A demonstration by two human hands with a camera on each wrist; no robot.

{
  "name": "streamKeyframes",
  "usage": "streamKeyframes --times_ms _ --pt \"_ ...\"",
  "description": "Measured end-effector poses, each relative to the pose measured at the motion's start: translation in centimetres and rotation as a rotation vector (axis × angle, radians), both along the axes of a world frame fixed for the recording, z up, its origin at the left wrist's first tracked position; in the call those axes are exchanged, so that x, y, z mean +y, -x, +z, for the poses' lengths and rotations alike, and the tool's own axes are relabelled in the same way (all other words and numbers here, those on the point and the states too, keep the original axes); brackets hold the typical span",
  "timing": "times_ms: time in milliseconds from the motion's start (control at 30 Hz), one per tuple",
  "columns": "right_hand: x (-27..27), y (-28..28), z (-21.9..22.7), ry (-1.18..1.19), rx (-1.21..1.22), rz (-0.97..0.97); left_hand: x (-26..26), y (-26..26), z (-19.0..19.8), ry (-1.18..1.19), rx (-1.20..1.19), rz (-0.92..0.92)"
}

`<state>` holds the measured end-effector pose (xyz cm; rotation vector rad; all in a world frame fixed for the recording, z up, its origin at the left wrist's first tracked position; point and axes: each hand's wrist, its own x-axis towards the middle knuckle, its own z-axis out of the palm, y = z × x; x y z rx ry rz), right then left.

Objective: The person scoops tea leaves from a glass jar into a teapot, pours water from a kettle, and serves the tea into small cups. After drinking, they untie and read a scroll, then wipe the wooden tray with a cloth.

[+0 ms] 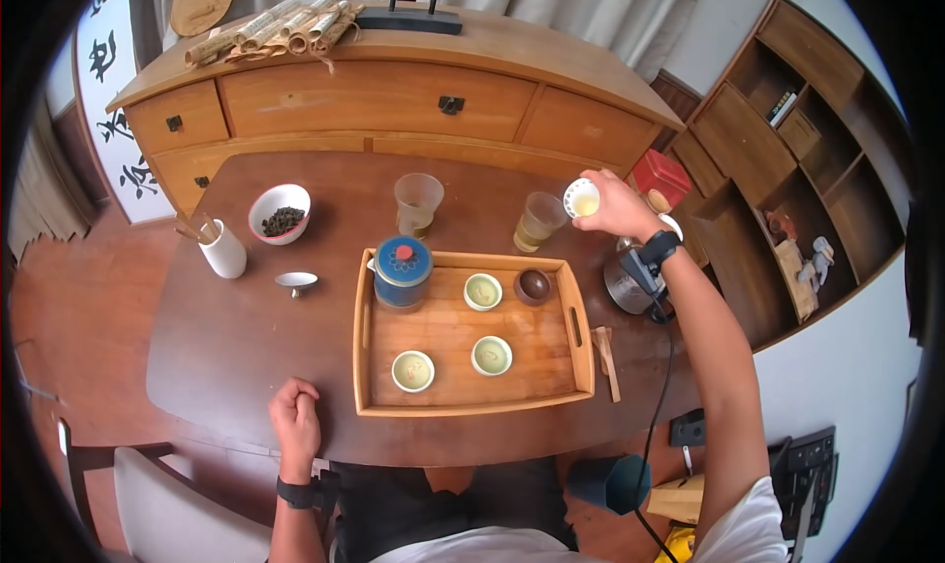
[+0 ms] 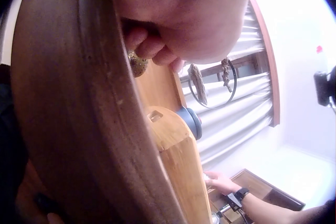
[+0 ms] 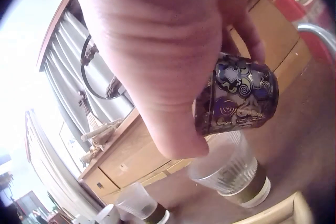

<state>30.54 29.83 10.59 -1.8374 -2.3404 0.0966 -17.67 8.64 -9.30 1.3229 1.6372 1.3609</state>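
Observation:
My right hand point(image 1: 622, 209) grips a small cup point(image 3: 239, 95), dark and swirl-patterned outside. In the head view its white inside shows pale yellow liquid, and the cup tilts toward a ribbed glass point(image 1: 539, 220). That glass holds some yellowish liquid near its bottom. My left hand point(image 1: 295, 417) rests at the table's front edge with loosely curled fingers and nothing in it. Between the hands lies a wooden tray point(image 1: 448, 332) carrying a blue lidded teapot point(image 1: 403, 274), a brown cup point(image 1: 533, 286) and three pale cups, one of them a front-left cup point(image 1: 413, 371), with light liquid inside.
A second glass point(image 1: 418, 201) stands behind the teapot. To the left are a bowl point(image 1: 268, 205) of dark tea leaves, a white tool holder point(image 1: 224, 252) and a small strainer point(image 1: 296, 281). A metal kettle point(image 1: 630, 285) and wooden tongs point(image 1: 606, 364) sit right of the tray.

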Motion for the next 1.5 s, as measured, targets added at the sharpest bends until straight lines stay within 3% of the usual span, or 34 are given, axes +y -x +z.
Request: streamKeyframes --times_ms 333,833,933,1033,1133,1200,1267,1500 --pt "1.3 2.4 0.7 -0.111 -0.422 0.106 0.0 -0.2 0.4 -0.036 0.012 0.002" --pt "0.9 4.9 -0.6 -0.426 -0.690 0.313 0.1 0.2 -0.5 -0.022 -0.028 -0.001" --pt "0.2 4.8 0.1 -0.334 -0.562 0.256 0.1 0.0 -0.3 -0.028 -0.033 0.000" --pt "-1.6 3.8 0.4 -0.166 -0.140 0.108 0.0 0.0 0.2 -0.026 -0.014 -0.002" --pt "-5.3 3.7 0.8 -0.015 0.084 0.045 -0.2 -0.1 0.5 -0.019 -0.010 -0.004" --pt "-8.0 2.6 -1.1 0.068 0.232 0.242 0.0 -0.2 0.3 -0.050 0.003 0.003" --pt "-12.0 3.8 -2.0 0.316 0.379 0.182 0.0 0.2 -0.2 -0.022 -0.021 -0.010" --pt "-17.3 3.5 -7.8 0.495 0.450 0.100 0.1 0.1 -0.2 -0.016 -0.044 -0.016"
